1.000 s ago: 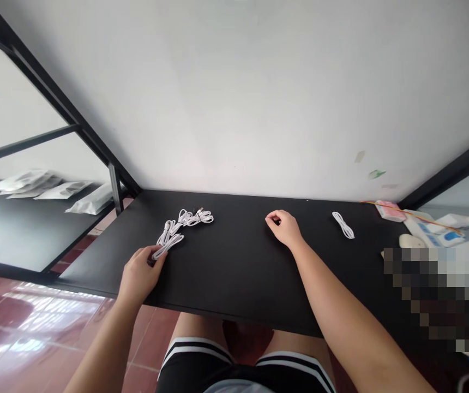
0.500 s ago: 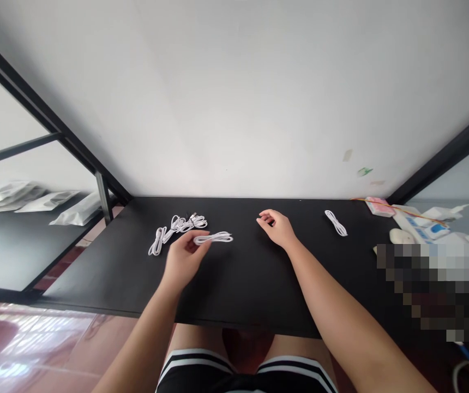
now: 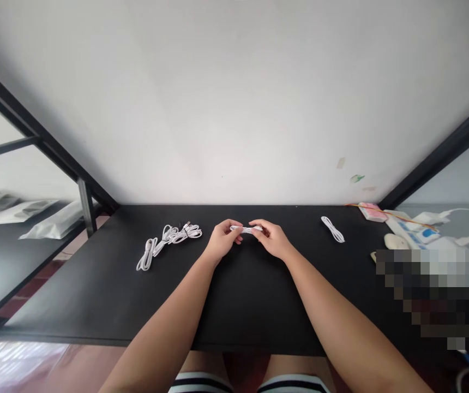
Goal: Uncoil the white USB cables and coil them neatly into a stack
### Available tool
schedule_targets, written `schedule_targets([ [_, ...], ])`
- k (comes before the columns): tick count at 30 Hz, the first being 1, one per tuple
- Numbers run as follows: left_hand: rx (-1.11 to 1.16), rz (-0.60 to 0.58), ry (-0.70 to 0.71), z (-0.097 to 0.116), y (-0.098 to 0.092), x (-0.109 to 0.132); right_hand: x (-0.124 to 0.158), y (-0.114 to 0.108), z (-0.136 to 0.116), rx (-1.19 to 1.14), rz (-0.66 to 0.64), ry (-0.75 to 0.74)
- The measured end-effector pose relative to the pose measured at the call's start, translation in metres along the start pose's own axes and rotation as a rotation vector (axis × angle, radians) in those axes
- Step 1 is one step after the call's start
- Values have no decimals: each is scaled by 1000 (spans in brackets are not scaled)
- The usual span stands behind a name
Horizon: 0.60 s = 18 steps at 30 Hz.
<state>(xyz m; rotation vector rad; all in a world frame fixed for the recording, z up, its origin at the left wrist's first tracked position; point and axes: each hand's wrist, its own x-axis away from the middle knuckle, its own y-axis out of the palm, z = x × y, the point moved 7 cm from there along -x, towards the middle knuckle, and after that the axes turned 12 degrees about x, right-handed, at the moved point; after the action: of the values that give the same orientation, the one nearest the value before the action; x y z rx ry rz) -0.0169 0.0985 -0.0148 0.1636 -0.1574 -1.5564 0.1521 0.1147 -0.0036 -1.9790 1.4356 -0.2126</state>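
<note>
A bundled white cable [image 3: 246,230] is stretched sideways between my two hands, above the middle of the black table. My left hand [image 3: 223,240] pinches its left end between thumb and fingers. At the other end, my right hand [image 3: 272,237] has its thumb and fingers closed on the bundle. Part of the cable is hidden behind the fingers. To the left lies a group of coiled white cables [image 3: 173,237], several together, some with dark ties. One more folded white cable [image 3: 333,229] rests alone on the right.
The black table [image 3: 95,295] meets a white wall. At right are a power strip [image 3: 400,222] with plugs, a pink box [image 3: 372,212], a white mouse [image 3: 396,242] and a blurred-out patch. Plastic packages [image 3: 54,219] lie on a shelf beyond the left frame.
My left hand has carried the cable to the right, and my right hand has closed on its other end. The view has shifted slightly.
</note>
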Motion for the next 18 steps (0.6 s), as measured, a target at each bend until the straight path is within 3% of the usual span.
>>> schedule_targets([
  [5, -56, -44, 33, -1, -1, 4, -2, 4, -8, 112, -12, -74],
  [12, -161, -159, 89, 2, 8, 6, -4, 2, -1, 89, -2, -9],
  [18, -82, -123, 67, -3, 6, 3, -4, 2, 1, 100, 29, -37],
])
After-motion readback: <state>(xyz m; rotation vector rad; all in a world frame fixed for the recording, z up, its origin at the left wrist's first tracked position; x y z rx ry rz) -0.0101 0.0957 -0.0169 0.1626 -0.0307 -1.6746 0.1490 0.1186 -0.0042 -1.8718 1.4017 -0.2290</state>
